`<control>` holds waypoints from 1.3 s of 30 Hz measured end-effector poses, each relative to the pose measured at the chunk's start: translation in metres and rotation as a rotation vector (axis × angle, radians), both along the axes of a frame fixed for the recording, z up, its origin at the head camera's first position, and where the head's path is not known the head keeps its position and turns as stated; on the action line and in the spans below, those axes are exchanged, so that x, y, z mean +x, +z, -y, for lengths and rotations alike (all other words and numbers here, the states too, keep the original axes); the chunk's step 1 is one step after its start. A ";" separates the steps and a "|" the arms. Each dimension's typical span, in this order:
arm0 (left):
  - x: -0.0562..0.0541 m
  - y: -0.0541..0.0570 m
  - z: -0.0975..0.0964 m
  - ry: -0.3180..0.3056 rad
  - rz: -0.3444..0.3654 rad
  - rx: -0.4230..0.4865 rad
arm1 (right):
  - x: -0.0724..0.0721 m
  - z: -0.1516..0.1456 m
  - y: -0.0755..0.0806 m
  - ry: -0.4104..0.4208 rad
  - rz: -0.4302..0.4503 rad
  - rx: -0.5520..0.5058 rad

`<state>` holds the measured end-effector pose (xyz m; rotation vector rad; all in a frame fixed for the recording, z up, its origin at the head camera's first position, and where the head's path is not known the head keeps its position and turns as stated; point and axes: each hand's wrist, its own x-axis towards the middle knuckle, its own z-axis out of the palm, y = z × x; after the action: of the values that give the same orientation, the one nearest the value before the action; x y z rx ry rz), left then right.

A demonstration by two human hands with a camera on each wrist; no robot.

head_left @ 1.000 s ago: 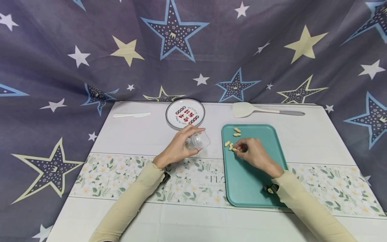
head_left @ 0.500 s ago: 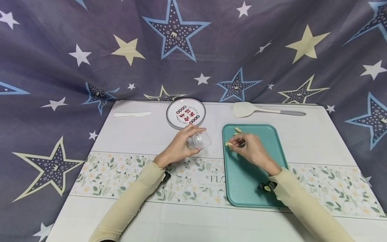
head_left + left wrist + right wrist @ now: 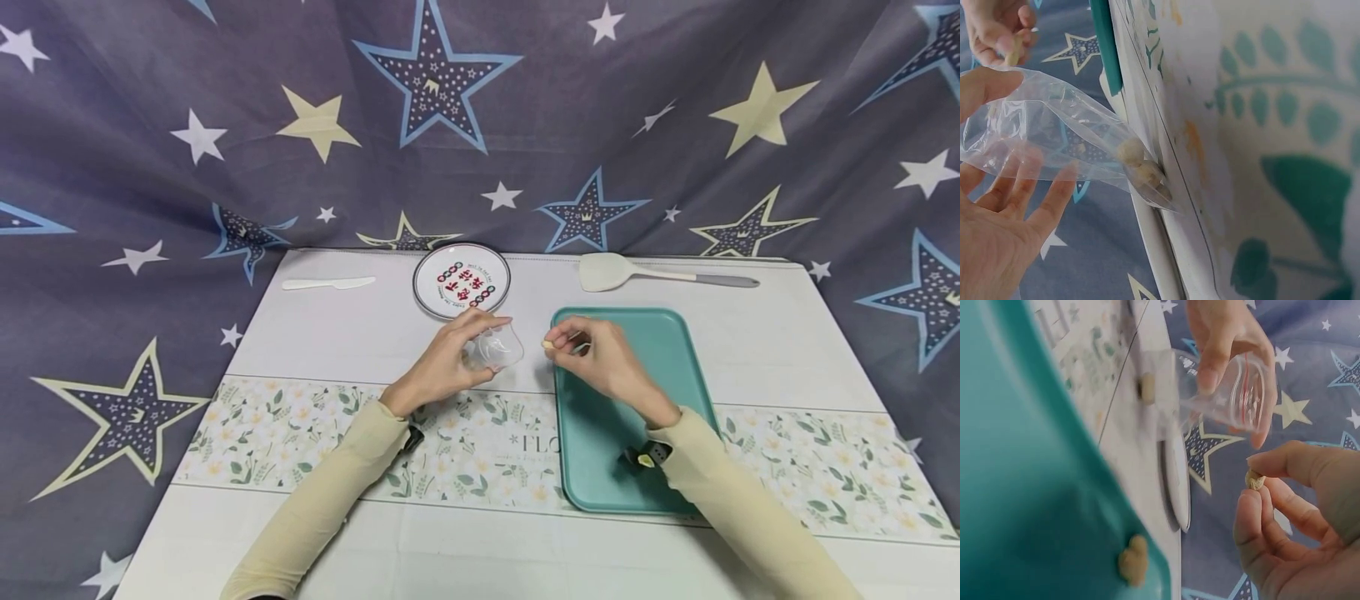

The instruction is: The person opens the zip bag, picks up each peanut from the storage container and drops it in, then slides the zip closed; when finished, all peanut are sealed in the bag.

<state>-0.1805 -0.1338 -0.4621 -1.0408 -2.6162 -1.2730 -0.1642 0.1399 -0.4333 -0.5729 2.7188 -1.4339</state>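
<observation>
My left hand holds a clear zip-lock bag with its mouth spread between thumb and fingers. Several peanuts lie at the bottom of that bag in the left wrist view. Between the thumb and fingertips of my right hand a single peanut is pinched, in the air just right of the bag's mouth. Below that hand is the green tray. One tray peanut shows in the right wrist view; in the head view the hand covers that part of the tray.
A round plate with red print stands behind the bag. Toward the back left lies a white knife. A spatula lies behind the tray, near the starry cloth that hangs along the table's back.
My right hand has lifted a peanut off the tray and carried it left, past the tray's edge toward the bag. The left hand and bag have stayed in place.
</observation>
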 end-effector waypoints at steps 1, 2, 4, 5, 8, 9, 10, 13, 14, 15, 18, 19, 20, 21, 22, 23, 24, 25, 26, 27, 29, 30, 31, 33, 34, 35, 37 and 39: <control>0.000 0.000 0.000 -0.001 -0.002 0.001 | 0.000 0.003 0.001 0.004 0.002 -0.008; 0.000 0.000 0.000 -0.001 -0.004 0.002 | 0.000 0.006 0.003 0.009 0.006 -0.016; 0.000 -0.001 0.000 -0.001 -0.010 0.003 | -0.001 0.012 0.006 0.018 0.010 -0.031; 0.000 -0.001 0.000 0.000 -0.012 0.004 | -0.001 0.015 0.007 0.023 0.011 -0.037; 0.000 -0.001 0.000 -0.002 -0.007 0.006 | 0.000 0.023 0.011 0.032 0.013 -0.043; 0.001 -0.001 0.000 -0.003 -0.005 0.006 | 0.000 0.026 0.013 0.034 0.013 -0.042; 0.001 -0.001 -0.001 -0.004 -0.003 0.006 | 0.001 0.028 0.014 0.038 0.013 -0.041; 0.002 -0.002 -0.002 -0.007 -0.004 0.008 | 0.002 0.035 0.016 0.052 0.012 -0.039; 0.002 -0.002 -0.002 -0.006 -0.007 0.008 | 0.002 0.037 0.017 0.060 0.008 -0.040; 0.002 -0.002 -0.002 -0.004 -0.011 0.010 | 0.002 0.039 0.017 0.067 0.002 -0.042; 0.002 -0.002 -0.001 0.002 -0.015 0.011 | 0.003 0.044 0.018 0.083 -0.025 -0.044; 0.003 -0.002 -0.001 0.003 -0.012 0.010 | 0.003 0.045 0.018 0.085 -0.034 -0.045; 0.003 -0.003 -0.001 0.004 -0.010 0.009 | 0.003 0.047 0.017 0.087 -0.042 -0.047; 0.003 -0.003 -0.001 0.002 -0.011 0.011 | 0.003 0.048 0.017 0.088 -0.049 -0.045; 0.003 -0.003 0.000 0.001 -0.010 0.011 | 0.003 0.048 0.016 0.089 -0.054 -0.043; 0.003 -0.003 0.000 0.001 -0.011 0.011 | 0.004 0.049 0.016 0.089 -0.060 -0.041; 0.003 -0.003 0.000 0.000 -0.012 0.011 | 0.004 0.049 0.015 0.089 -0.064 -0.037; 0.002 -0.003 0.000 -0.001 -0.012 0.012 | 0.004 0.050 0.015 0.089 -0.067 -0.034; 0.002 -0.003 0.000 -0.001 -0.012 0.013 | 0.004 0.050 0.014 0.092 -0.070 -0.031; 0.002 -0.003 0.000 -0.002 -0.014 0.014 | 0.003 0.050 0.014 0.093 -0.073 -0.027; 0.001 -0.003 0.000 -0.001 -0.013 0.013 | 0.003 0.050 0.013 0.098 -0.079 -0.024; 0.000 -0.003 0.000 -0.002 -0.014 0.015 | 0.003 0.050 0.012 0.100 -0.081 -0.022; 0.000 -0.003 0.000 -0.002 -0.014 0.015 | 0.003 0.050 0.012 0.101 -0.083 -0.021; -0.001 -0.003 0.000 -0.002 -0.016 0.016 | 0.003 0.050 0.012 0.102 -0.088 -0.017; -0.001 -0.003 0.001 -0.001 -0.018 0.016 | 0.003 0.050 0.013 0.102 -0.088 -0.016; -0.001 -0.003 0.001 -0.002 -0.020 0.017 | 0.003 0.050 0.013 0.102 -0.089 -0.016; -0.002 -0.003 0.001 -0.001 -0.023 0.015 | 0.003 0.050 0.013 0.103 -0.091 -0.015; -0.002 -0.003 0.001 -0.001 -0.024 0.014 | 0.003 0.050 0.013 0.105 -0.087 -0.021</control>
<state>-0.1826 -0.1348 -0.4652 -1.0488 -2.5860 -1.2686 -0.1612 0.0901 -0.4203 -0.7846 2.6953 -1.4466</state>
